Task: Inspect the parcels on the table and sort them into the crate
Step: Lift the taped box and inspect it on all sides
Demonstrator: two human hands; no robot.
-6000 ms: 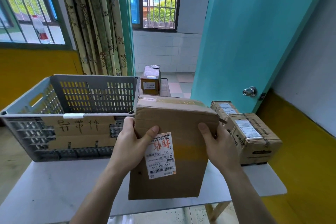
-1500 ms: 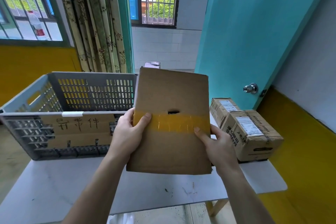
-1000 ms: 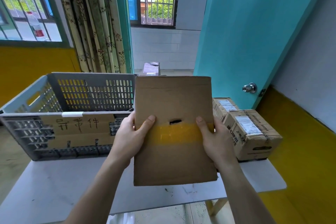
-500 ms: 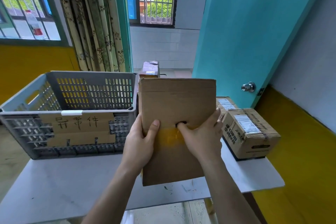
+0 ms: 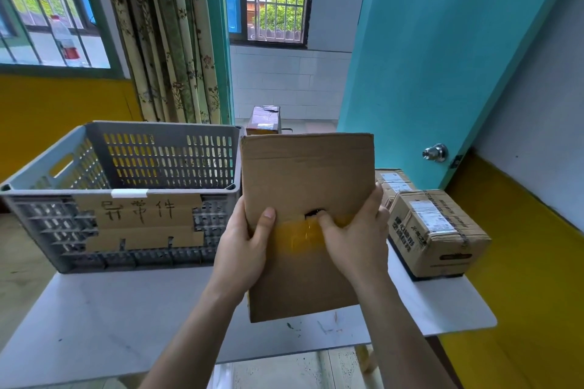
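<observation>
Parcel (image 5: 303, 180) in hand stands upright between both hands above the near part of the table (image 5: 104, 309), long axis running twelve to six, broad brown face toward the camera. The left hand (image 5: 243, 246) grips its left edge, thumb laid across the face at the yellow tape band (image 5: 297, 237); the right hand (image 5: 357, 237) wraps the right edge with fingers curled round it and a thumb or fingertip pressed at a small dark hole (image 5: 314, 213) torn in the card just above the tape. From the hands the grey crate (image 5: 170, 133) lies at about ten o'clock, its open top near the parcel's left edge, with a hand-lettered card sign (image 5: 139, 218) taped to its near wall. The left hand is the nearer one to it, so the likely transfer would be a leftward carry over the near-right rim corner, which is the only thing in the path. At three o'clock two taped parcels (image 5: 433, 230) sit touching each other on the table's right end, just beside the right hand. A further box (image 5: 264, 120) shows at twelve o'clock beyond the held one; what it stands on is hidden.
</observation>
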